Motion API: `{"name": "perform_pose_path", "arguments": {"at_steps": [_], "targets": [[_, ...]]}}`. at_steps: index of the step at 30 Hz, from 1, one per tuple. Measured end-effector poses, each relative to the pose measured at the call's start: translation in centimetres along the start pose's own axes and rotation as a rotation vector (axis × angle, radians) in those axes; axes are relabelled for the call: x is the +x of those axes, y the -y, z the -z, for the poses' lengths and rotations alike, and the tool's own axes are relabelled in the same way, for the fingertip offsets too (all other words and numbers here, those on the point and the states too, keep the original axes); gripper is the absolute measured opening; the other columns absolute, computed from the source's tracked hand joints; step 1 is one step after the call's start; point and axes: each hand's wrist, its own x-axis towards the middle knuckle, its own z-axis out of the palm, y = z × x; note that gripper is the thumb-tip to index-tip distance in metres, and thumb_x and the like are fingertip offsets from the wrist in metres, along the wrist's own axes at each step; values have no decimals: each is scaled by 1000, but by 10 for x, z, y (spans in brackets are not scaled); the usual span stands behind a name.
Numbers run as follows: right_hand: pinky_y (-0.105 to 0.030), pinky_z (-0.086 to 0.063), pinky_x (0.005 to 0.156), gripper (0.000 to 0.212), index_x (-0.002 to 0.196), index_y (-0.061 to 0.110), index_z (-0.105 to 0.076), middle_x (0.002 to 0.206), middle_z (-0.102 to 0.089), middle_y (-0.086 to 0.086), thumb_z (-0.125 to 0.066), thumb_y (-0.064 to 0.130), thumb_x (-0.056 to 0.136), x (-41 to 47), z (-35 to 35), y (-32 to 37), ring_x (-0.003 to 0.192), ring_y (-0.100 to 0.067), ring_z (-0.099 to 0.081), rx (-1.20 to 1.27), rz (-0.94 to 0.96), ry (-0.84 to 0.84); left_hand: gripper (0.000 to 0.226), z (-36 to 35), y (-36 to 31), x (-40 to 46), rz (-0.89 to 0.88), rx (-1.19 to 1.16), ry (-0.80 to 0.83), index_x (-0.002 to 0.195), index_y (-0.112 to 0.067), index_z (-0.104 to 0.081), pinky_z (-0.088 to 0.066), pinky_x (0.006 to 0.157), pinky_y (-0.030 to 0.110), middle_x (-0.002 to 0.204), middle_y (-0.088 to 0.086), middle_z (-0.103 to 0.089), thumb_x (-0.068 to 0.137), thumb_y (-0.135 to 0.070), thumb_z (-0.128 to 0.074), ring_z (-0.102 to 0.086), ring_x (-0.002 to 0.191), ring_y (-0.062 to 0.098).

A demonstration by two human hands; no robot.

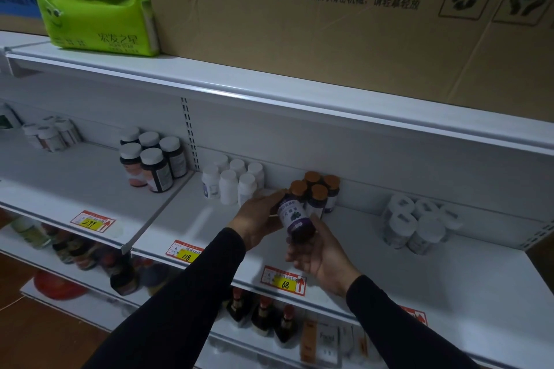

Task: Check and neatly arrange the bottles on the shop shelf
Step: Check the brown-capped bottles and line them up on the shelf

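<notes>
Holding a purple-labelled bottle (295,219) with both hands, tilted, orange cap away from me, base toward me. My left hand (259,222) wraps its side, fingers curled round the upper body near the cap. My right hand (317,252) cups it from below, thumb lying along the label side, fingers under the base. Both arms in black sleeves (186,293).

Bottle sits above the middle white shelf (449,278), just in front of a cluster of matching orange-capped bottles (319,190) standing upright against the back panel; its cap is touching or almost touching the front one, cannot tell which.

Left of that cluster: a group of white bottles (232,181), upright, packed close. Further left, past the shelf divider: dark bottles with white caps (154,159), upright. Far left: small pale bottles (51,133), blurred. Right of the orange-capped ones, well apart: white round containers (416,223), blurred, details unreadable.

Price tags on the shelf lip: yellow 299 tag (93,221), 118 tag (184,252), 68 tag (284,280) just under my right hand.

Top shelf: big cardboard box (344,24) with printed Chinese text, green tissue pack (99,21) beside it on the left. Lower shelf: dark sauce bottles with red caps (263,314), dim.
</notes>
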Motion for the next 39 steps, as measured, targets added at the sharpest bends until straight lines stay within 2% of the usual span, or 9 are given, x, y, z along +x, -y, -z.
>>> {"name": "perform_pose_path", "arguments": {"at_steps": [7,10,16,21,24,27,29,32,39], "targets": [[-28,-50,55,71,89,-1,-67,66,-63,-15,-37,63,90,-2,-1,-1,54,-23,-62,-72,-10,22,31,-3,10,-8,273,-141,2,113,-1,-56,-54,48,25,73,16,-72,100,-29,-54,-71,57,20],[-29,-50,58,70,81,0,-70,63,-64,-14,-41,64,84,-1,0,-3,54,-21,-63,-78,-12,25,28,-2,12,-13,294,-137,27,105,-1,-54,-50,41,22,59,14,-68,103,-28,-47,-66,46,17],[-31,-51,60,69,82,0,-71,67,-65,-15,-37,59,94,1,1,-6,54,-21,-64,-61,-14,24,28,1,14,-13,277,-118,37,101,-2,-56,-51,42,22,60,12,-69,104,-28,-45,-67,48,16],[-29,-55,58,59,102,-1,-66,80,-71,-19,-40,52,98,1,1,-7,66,-25,-69,-29,-84,-56,20,8,10,-4,80,-58,-31,106,-6,-66,-57,59,29,91,14,-71,97,-22,-60,-71,72,20],[-31,-58,62,44,114,0,-61,92,-73,-22,-46,40,101,5,3,-8,75,-29,-70,96,-96,-141,20,10,8,-5,-78,22,51,111,-5,-67,-57,76,30,105,12,-72,96,-17,-61,-70,92,22],[-39,-57,81,35,121,-5,-54,101,-66,-29,-47,25,104,10,-1,-6,86,-36,-66,305,-88,-200,16,8,11,-10,-223,149,153,106,-10,-71,-53,93,33,110,11,-73,91,-8,-66,-67,105,25],[-45,-53,91,32,124,-6,-52,110,-62,-30,-45,18,104,13,-3,-4,92,-39,-64,384,-65,-230,26,8,14,-10,-278,209,162,108,-10,-71,-52,94,35,109,9,-74,83,-3,-72,-67,106,25],[-46,-56,86,29,126,-6,-51,122,-57,-32,-41,13,105,16,-4,-4,101,-42,-61,438,-44,-255,39,6,15,-12,-309,322,207,115,-7,-66,-54,91,34,110,6,-73,78,1,-76,-68,105,22],[-49,-47,101,19,97,-6,-60,105,-60,-29,-44,4,101,14,-3,-7,108,-42,-57,421,-50,-264,43,10,17,-15,-263,427,288,106,-17,-64,-52,88,28,102,-5,-72,74,8,-77,-67,101,11]]}}
